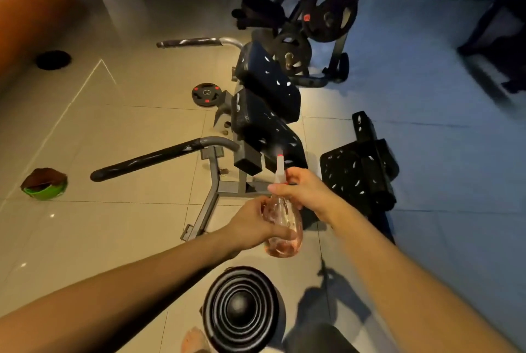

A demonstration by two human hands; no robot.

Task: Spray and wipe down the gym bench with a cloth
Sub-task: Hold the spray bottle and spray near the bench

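A clear spray bottle [284, 236] with pinkish liquid and a white, red-tipped nozzle is held in front of me. My left hand [253, 226] wraps its body from the left. My right hand [306, 192] grips the neck and trigger. The nozzle points at the near end of the black padded gym bench [264, 122], whose torn pads run away from me on a grey metal frame. A faint mist shows at the nozzle tip. No cloth is visible.
A rolled black mat [242, 308] stands by my feet. A torn black pad [358, 173] lies right of the bench. Weight plates [205, 94] and a plate-loaded rack [327, 17] sit behind. A green bowl [44, 184] rests on the tiled floor at left.
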